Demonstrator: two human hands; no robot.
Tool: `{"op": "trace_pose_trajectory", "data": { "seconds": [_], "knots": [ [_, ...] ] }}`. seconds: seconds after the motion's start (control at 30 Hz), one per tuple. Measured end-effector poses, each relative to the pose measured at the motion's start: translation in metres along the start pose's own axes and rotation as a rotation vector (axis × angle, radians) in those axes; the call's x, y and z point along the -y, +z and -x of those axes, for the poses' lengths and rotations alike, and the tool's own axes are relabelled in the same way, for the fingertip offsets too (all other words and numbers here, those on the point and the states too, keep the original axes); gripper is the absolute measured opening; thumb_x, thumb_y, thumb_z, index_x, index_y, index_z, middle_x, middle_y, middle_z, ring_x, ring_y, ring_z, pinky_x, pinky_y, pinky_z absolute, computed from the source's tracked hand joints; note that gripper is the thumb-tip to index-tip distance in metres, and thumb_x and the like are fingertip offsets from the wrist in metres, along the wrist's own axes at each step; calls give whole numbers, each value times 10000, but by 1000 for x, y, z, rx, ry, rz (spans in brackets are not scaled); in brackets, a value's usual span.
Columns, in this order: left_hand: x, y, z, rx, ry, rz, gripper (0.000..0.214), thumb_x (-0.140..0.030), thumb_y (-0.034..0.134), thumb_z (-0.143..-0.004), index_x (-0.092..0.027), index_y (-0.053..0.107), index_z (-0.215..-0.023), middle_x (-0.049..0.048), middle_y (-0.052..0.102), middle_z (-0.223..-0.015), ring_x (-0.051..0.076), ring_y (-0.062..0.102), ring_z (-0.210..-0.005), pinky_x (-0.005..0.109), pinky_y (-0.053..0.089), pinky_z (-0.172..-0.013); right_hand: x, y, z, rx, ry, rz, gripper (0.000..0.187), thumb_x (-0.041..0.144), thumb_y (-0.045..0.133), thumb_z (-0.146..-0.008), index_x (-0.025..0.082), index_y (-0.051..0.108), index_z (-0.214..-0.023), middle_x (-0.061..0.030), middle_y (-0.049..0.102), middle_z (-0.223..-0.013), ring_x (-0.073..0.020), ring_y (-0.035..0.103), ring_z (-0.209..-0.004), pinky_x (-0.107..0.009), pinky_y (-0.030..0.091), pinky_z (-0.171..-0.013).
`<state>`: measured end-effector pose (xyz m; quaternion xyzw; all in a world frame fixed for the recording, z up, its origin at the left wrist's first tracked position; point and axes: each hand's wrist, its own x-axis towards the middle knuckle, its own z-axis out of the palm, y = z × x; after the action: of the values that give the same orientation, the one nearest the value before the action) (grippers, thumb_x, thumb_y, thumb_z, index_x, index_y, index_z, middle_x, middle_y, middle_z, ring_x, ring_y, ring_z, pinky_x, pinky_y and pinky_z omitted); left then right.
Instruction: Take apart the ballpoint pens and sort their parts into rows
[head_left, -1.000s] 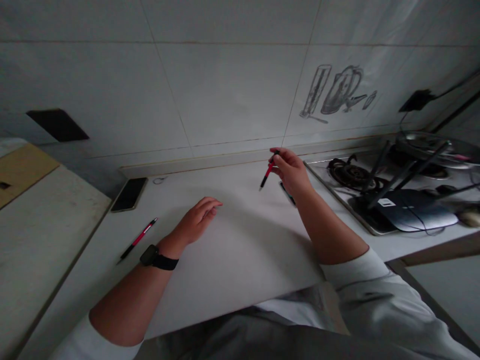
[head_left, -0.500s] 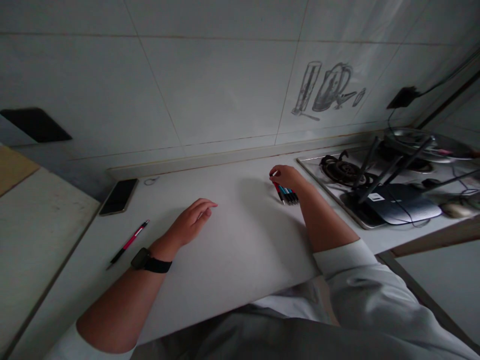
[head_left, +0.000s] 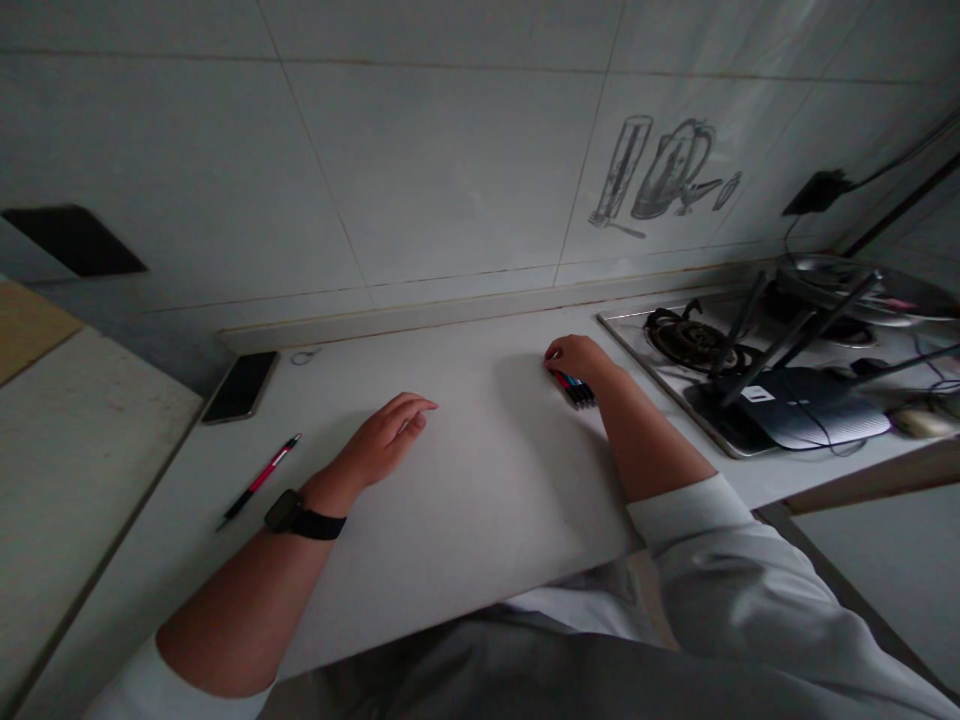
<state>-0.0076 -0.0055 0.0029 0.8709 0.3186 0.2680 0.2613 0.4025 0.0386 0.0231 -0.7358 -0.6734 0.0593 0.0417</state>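
Note:
My right hand (head_left: 583,358) is over a row of several pens (head_left: 581,394) with black grips and red and blue barrels. Its thumb and fingertips pinch the far end of a red pen (head_left: 558,379) at the left side of that row; the hand hides part of the pens. My left hand (head_left: 384,440) hovers over or rests on the white countertop (head_left: 457,520), fingers stretched out, holding nothing. A lone red pen with a black grip (head_left: 262,480) lies slanted to the left of that hand.
At the far left of the counter lie a black phone (head_left: 240,387) and a small thin loop (head_left: 304,356). To the right is a gas stove (head_left: 697,338) bearing a router with raised antennas (head_left: 817,405) and a pan (head_left: 915,295). A tiled wall (head_left: 450,170) stands behind.
The red pen in my right hand has come closer against the other pens. My left hand has kept its pose. The whole view has shifted slightly.

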Motion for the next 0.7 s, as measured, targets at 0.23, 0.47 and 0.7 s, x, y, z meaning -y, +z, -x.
{"op": "trace_pose_trajectory", "data": {
  "seconds": [0.23, 0.47, 0.7],
  "knots": [
    [-3, 0, -1, 0, -3, -24, 394, -454, 383, -1077, -225, 640, -1269, 85, 646, -1243, 214, 622, -1147, 404, 508, -1033, 2, 0, 2, -23, 48, -13, 227, 285, 695, -837, 234, 802, -1030, -81, 780, -1043, -226, 682, -933, -289, 477, -793],
    [-2, 0, -1, -8, 1, -31, 357, -422, 402, -1077, -217, 660, -1217, 63, 703, -1153, 195, 653, -1081, 374, 515, -988, 19, -19, 15, -318, 21, -151, 259, 357, 589, -942, 207, 781, -1030, -101, 773, -960, -219, 664, -848, -293, 450, -737],
    [-5, 1, -1, 19, -21, -151, 256, -375, 501, -1037, -215, 699, -1013, 27, 703, -935, 165, 630, -835, 303, 495, -791, 61, -27, 33, -431, -227, -650, 424, 497, 457, -999, 192, 750, -1040, -53, 699, -780, -179, 629, -716, -279, 435, -672]
  ]
}}
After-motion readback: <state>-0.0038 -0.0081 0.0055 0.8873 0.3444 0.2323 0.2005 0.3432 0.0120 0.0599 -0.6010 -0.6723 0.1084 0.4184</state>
